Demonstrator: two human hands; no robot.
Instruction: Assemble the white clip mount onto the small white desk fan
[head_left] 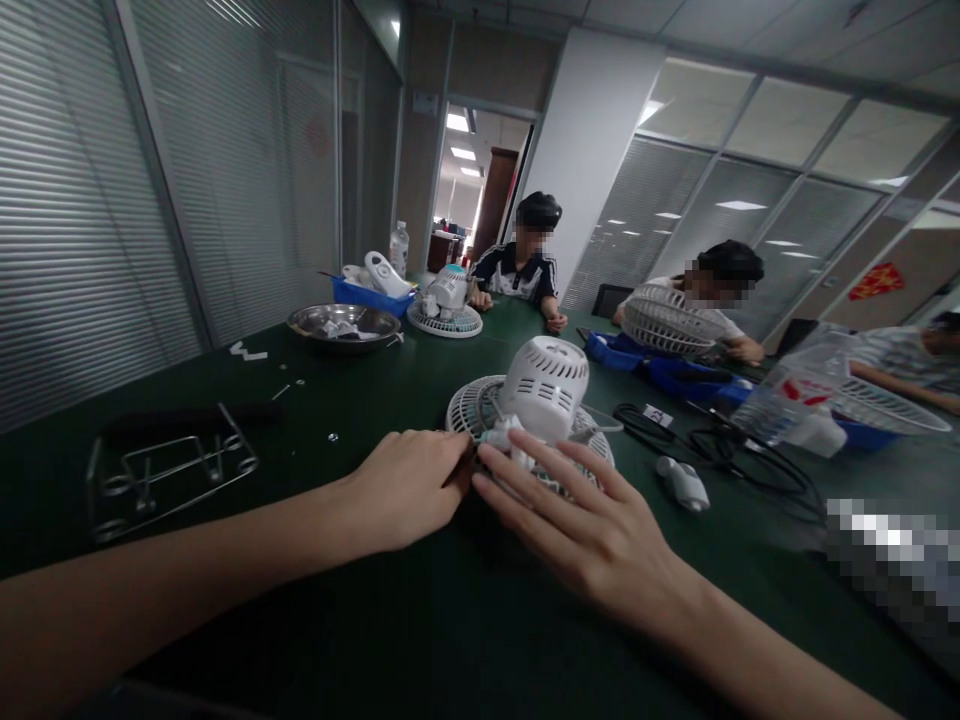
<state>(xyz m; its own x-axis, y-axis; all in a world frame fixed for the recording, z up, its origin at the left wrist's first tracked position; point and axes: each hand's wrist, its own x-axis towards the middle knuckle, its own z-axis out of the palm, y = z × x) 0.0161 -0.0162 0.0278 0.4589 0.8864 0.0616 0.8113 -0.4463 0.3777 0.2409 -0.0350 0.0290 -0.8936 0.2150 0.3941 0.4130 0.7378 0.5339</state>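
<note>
Fan sits on the table directly in front of the person, its motor housing uppermost and tilted, the round grille beneath it. Left hand reaches to the near edge with fingers curled inward; their tips meet something dark and narrow there, and whether they pinch it I cannot tell. Right hand lies over the near side with fingers long and slightly parted, the tips at a crumpled-looking white piece below the housing; its thumb is hidden, so a grip cannot be confirmed.

The housing looks top-heavy above the grille, so an uneven push could rock it. Pressing hard through the fingers might bend or crack the thin ribs, and a tug near the grey wire could strain it. Loose metal bits to the left are small enough to be knocked away by a sweeping forearm.

The housing is smooth, matte white plastic, a rounded drum cut with slots; the grille is an open disc of fine ribs. Farther left lies a wire frame of bent, shiny rod with coiled loops, and behind it a shallow, polished metal bowl. To the right are a stubby white plastic part and a supple black cable in loose coils.
</note>
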